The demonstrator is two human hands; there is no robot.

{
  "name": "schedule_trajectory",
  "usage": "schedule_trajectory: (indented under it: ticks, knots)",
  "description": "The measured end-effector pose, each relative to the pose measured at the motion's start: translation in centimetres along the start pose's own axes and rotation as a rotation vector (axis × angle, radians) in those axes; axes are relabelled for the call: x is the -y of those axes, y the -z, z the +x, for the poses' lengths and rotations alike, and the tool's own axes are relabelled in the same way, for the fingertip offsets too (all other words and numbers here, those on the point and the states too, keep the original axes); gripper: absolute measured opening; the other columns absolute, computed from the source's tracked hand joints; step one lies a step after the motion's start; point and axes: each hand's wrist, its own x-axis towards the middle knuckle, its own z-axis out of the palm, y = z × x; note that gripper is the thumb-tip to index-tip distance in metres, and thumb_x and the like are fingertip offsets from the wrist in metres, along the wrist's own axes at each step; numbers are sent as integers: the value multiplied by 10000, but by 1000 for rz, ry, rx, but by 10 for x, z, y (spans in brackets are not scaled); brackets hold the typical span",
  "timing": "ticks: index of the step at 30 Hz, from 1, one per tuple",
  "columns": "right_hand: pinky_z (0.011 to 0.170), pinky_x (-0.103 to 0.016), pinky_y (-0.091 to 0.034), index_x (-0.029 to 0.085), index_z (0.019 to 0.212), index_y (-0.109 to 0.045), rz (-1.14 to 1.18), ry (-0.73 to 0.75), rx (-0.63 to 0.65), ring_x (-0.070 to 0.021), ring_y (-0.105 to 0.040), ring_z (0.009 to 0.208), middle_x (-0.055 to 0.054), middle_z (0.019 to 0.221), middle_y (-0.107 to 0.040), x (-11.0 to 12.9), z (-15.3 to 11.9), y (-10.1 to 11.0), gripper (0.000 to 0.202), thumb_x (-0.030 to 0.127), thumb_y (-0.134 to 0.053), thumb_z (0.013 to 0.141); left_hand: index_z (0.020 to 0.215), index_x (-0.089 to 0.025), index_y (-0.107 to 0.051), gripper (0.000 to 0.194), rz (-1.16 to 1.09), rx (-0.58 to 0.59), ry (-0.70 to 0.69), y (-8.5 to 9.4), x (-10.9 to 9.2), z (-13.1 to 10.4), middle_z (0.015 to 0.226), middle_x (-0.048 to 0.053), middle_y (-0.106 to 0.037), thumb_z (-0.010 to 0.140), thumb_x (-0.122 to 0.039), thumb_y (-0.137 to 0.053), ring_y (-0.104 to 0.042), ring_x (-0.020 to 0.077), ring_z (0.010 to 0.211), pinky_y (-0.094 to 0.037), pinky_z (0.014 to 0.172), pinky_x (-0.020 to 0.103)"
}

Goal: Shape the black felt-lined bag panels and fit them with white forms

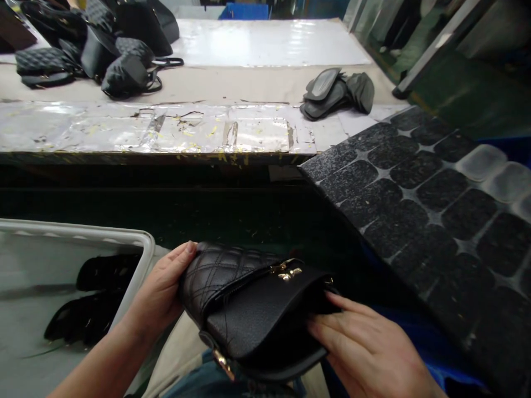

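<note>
A black handbag (253, 326) with a quilted end and gold-coloured fittings lies tilted above my lap. My left hand (168, 279) is closed around its quilted end, at the left. The bag's mouth gapes toward the right. There my right hand (365, 340) grips the edge of the opening, some fingers reaching inside, where their tips are hidden. A small gold ornament (289, 274) sits on the smooth upper side, close to a zip. A gold buckle (224, 365) on a short strap hangs at the lower side.
A white bin (151, 243) on the left holds several black pieces. Across from me, a worktable (186, 132) carries a pile of black bags (124, 72) and a stack of dark pads (332, 94). A dark patterned board (448, 204) slopes down at right.
</note>
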Motion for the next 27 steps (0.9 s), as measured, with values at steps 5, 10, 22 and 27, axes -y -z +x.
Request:
schedule_trajectory:
  ticks: [5,10,22,27]
  knots:
    - [1035,-253,-408,156,1108,-633,41,-20,118,-155,-631,1041,-67,1049,-705,11,27,7,279,287,-548,877,817,-123,-623,283,1,20,1,2,1,3,717,28,-629,726,-371,-724,-579,115,592,-486,527,185]
    - [958,-183,-452,212,1130,-625,281,-59,379,-144,-608,1068,-26,1123,-671,29,56,11,282,296,-585,863,846,-120,-610,299,3,63,-3,2,0,4,728,33,-631,747,-388,-700,-588,121,608,-491,559,204]
    - [781,-284,-497,192,997,-609,48,-118,255,-159,-633,787,-20,890,-681,56,77,-28,310,-1,-468,800,752,-140,-577,363,-24,-13,-201,10,15,26,626,-31,-576,659,-443,-755,-523,78,531,-413,514,175]
    - [724,-233,-494,195,948,-642,17,-134,192,-149,-654,763,-25,858,-699,54,78,-27,193,89,-531,832,751,-140,-582,387,-6,25,-163,15,15,25,619,-29,-571,651,-474,-750,-511,85,520,-398,497,188]
